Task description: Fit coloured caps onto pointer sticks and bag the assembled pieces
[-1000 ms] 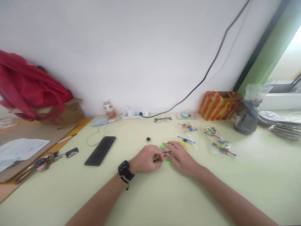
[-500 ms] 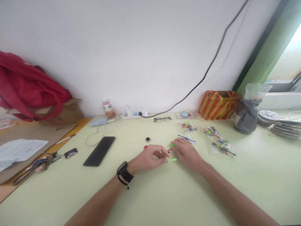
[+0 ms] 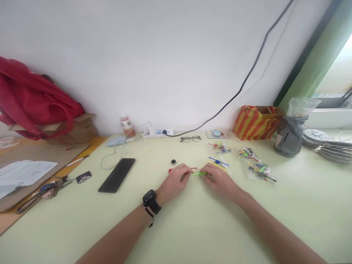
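Note:
Between my two hands runs a thin green plastic arrow (image 3: 195, 174), just above or on the table. My left hand (image 3: 173, 182) is closed on its left end in a pinch, and my right hand (image 3: 220, 182) pinches the right end. A red plastic arm (image 3: 194, 168) shows just behind the green one. By my left fingers a red round piece (image 3: 170, 171) peeks out, partly covered. A small black round piece (image 3: 173, 161) lies farther back. Behind my right hand are a blue arrow (image 3: 218, 161), a yellow strip and white strips.
Clear bags of coloured plastic parts (image 3: 261, 171) lie to the right. Glasses (image 3: 190, 139) and a power strip (image 3: 158, 133) are near the wall. A black phone (image 3: 117, 175) lies left, past it keys (image 3: 52, 187). A striped bag (image 3: 257, 123) stands at the back right.
Both hands have drawn the green arrow farther back on the table. My right fingers now grip its right end, and the yellow strip has come into view behind my right hand.

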`<state>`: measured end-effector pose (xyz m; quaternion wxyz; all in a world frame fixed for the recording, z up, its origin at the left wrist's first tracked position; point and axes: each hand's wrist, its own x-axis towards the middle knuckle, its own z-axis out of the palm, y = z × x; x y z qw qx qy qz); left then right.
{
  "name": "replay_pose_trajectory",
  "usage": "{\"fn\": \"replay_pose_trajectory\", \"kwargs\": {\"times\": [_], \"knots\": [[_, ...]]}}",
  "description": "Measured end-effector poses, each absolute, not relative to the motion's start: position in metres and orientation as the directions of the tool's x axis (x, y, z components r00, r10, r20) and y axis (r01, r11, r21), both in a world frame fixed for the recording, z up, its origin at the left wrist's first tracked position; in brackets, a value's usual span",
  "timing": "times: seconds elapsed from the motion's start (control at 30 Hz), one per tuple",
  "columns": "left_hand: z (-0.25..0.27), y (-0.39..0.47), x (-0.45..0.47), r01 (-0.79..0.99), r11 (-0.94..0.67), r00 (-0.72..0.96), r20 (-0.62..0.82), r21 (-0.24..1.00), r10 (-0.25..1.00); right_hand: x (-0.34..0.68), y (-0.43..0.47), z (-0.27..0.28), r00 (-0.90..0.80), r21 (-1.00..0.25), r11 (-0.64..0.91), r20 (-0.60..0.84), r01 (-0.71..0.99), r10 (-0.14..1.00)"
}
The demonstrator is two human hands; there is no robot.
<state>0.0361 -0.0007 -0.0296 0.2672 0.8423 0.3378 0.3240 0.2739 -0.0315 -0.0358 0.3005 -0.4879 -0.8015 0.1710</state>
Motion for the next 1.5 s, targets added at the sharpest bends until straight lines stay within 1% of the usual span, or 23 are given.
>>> {"fn": "replay_pose_trajectory", "kwargs": {"times": [0.07, 0.13, 0.2, 0.27, 0.33, 0.37, 0.43, 0.5, 0.57, 0.63, 0.7, 0.77, 0.83, 0.93, 1.03, 1.13, 1.23, 1.37, 1.5], "knots": [[-0.032, 0.002, 0.035, 0.423, -0.63, 0.539, 0.379, 0.651, 0.752, 0.274, -0.031, -0.037, -0.309, -0.57, 0.433, 0.306, 0.698, 0.9], [-0.034, 0.004, 0.035, 0.421, -0.633, 0.517, 0.402, 0.65, 0.756, 0.274, -0.03, -0.038, -0.284, -0.604, 0.404, 0.289, 0.687, 0.914], [-0.035, 0.005, 0.036, 0.384, -0.633, 0.487, 0.435, 0.672, 0.757, 0.272, -0.031, -0.039, -0.298, -0.687, 0.398, 0.267, 0.608, 0.916], [-0.035, 0.004, 0.038, 0.34, -0.627, 0.435, 0.474, 0.701, 0.765, 0.268, -0.033, -0.04, -0.333, -0.775, 0.394, 0.251, 0.493, 0.909], [-0.032, 0.003, 0.038, 0.296, -0.621, 0.388, 0.503, 0.725, 0.772, 0.264, -0.035, -0.04, -0.324, -0.819, 0.383, 0.256, 0.428, 0.911], [-0.031, 0.003, 0.039, 0.275, -0.623, 0.38, 0.512, 0.732, 0.77, 0.262, -0.036, -0.039, -0.292, -0.827, 0.375, 0.269, 0.419, 0.918], [-0.028, 0.001, 0.039, 0.244, -0.637, 0.396, 0.524, 0.732, 0.754, 0.259, -0.037, -0.037, -0.201, -0.851, 0.349, 0.291, 0.393, 0.935], [-0.025, -0.002, 0.04, 0.236, -0.661, 0.433, 0.532, 0.712, 0.728, 0.258, -0.037, -0.033, -0.161, -0.896, 0.316, 0.279, 0.31, 0.947], [-0.023, -0.004, 0.041, 0.234, -0.682, 0.468, 0.535, 0.693, 0.704, 0.258, -0.035, -0.029, -0.213, -0.938, 0.273, 0.228, 0.212, 0.95], [-0.022, -0.007, 0.042, 0.228, -0.692, 0.493, 0.532, 0.685, 0.688, 0.259, -0.033, -0.026, -0.276, -0.964, 0.218, 0.17, 0.153, 0.946], [-0.022, -0.008, 0.042, 0.233, -0.694, 0.503, 0.526, 0.681, 0.686, 0.261, -0.032, -0.024, -0.268, -0.981, 0.149, 0.113, 0.121, 0.957], [-0.023, -0.008, 0.042, 0.26, -0.685, 0.51, 0.506, 0.68, 0.696, 0.263, -0.03, -0.023, -0.212, -0.992, 0.077, 0.054, 0.097, 0.976], [-0.026, -0.007, 0.042, 0.305, -0.667, 0.513, 0.473, 0.68, 0.716, 0.266, -0.029, -0.024, -0.164, -0.996, 0.011, -0.004, 0.092, 0.987], [-0.032, -0.003, 0.04, 0.364, -0.646, 0.524, 0.426, 0.671, 0.738, 0.267, -0.027, -0.029, -0.136, -0.988, -0.053, -0.073, 0.144, 0.988], [-0.034, 0.0, 0.039, 0.39, -0.637, 0.537, 0.398, 0.665, 0.744, 0.266, -0.025, -0.035, -0.146, -0.977, -0.065, -0.096, 0.204, 0.985], [-0.031, -0.001, 0.039, 0.373, -0.654, 0.586, 0.379, 0.659, 0.716, 0.263, -0.024, -0.04, -0.161, -0.971, -0.053, -0.092, 0.232, 0.983], [-0.028, -0.005, 0.039, 0.361, -0.69, 0.636, 0.376, 0.627, 0.674, 0.26, -0.024, -0.044, -0.178, -0.955, 0.016, -0.039, 0.297, 0.983], [-0.025, -0.009, 0.039, 0.428, -0.711, 0.619, 0.392, 0.558, 0.68, 0.259, -0.022, -0.049, -0.193, -0.89, 0.202, 0.132, 0.41, 0.972], [-0.026, -0.009, 0.04, 0.509, -0.693, 0.596, 0.371, 0.511, 0.712, 0.26, -0.021, -0.053, -0.196, -0.879, 0.225, 0.154, 0.421, 0.968]]}}
